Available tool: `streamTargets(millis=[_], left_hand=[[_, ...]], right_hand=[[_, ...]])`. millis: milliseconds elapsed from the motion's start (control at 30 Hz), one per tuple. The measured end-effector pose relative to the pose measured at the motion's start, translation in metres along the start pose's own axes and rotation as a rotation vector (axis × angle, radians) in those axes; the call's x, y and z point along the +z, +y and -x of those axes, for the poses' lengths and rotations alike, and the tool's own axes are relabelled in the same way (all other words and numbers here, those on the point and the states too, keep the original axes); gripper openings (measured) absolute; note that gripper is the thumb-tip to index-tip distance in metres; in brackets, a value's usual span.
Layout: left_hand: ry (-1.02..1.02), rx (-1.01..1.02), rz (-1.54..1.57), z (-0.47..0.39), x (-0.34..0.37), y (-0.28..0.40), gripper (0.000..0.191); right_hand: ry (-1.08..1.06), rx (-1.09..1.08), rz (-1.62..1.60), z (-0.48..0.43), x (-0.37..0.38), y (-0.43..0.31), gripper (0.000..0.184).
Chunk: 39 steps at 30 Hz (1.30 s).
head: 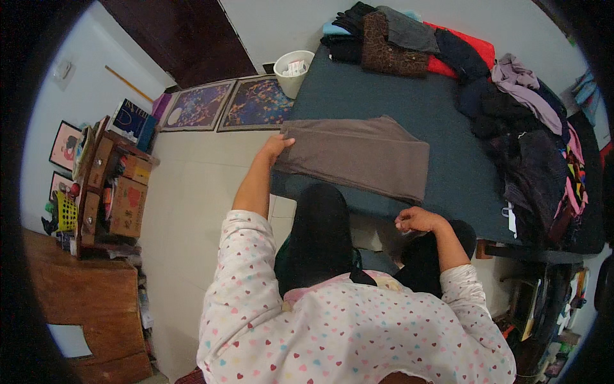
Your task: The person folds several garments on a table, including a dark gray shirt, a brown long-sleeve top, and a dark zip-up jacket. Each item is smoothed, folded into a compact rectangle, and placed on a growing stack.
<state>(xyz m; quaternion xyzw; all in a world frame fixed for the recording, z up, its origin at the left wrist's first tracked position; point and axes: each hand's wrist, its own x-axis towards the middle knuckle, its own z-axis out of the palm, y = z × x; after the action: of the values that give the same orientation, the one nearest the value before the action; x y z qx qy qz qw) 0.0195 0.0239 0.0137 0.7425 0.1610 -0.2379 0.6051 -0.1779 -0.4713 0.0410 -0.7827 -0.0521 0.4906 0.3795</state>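
Note:
Folded grey-brown trousers (355, 156) lie flat across a dark teal covered table or bed (336, 96) in front of me. Their left edge is pinched by my left hand (277, 147), thumb on top and fingers underneath. Below the near right corner of the cloth, my right hand (418, 220) hovers over my knee, apart from the trousers. Its fingers are curled loosely, and nothing can be seen in them.
Folded clothes, with a leopard-print garment (391, 48) among them, are stacked at the back. A heap of dark clothing (523, 158) covers the right side. Beyond the left corner stands a white bin (292, 72). A wooden cabinet (98, 192) is at far left.

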Motion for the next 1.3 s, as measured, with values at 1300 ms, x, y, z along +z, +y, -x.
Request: streamTargets(millis=[1300], left_hand=[[0.053, 0.268, 0.208, 0.046, 0.051, 0.243, 0.065]], right_hand=[[1.069, -0.537, -0.973, 0.106, -0.214, -0.021, 0.015]])
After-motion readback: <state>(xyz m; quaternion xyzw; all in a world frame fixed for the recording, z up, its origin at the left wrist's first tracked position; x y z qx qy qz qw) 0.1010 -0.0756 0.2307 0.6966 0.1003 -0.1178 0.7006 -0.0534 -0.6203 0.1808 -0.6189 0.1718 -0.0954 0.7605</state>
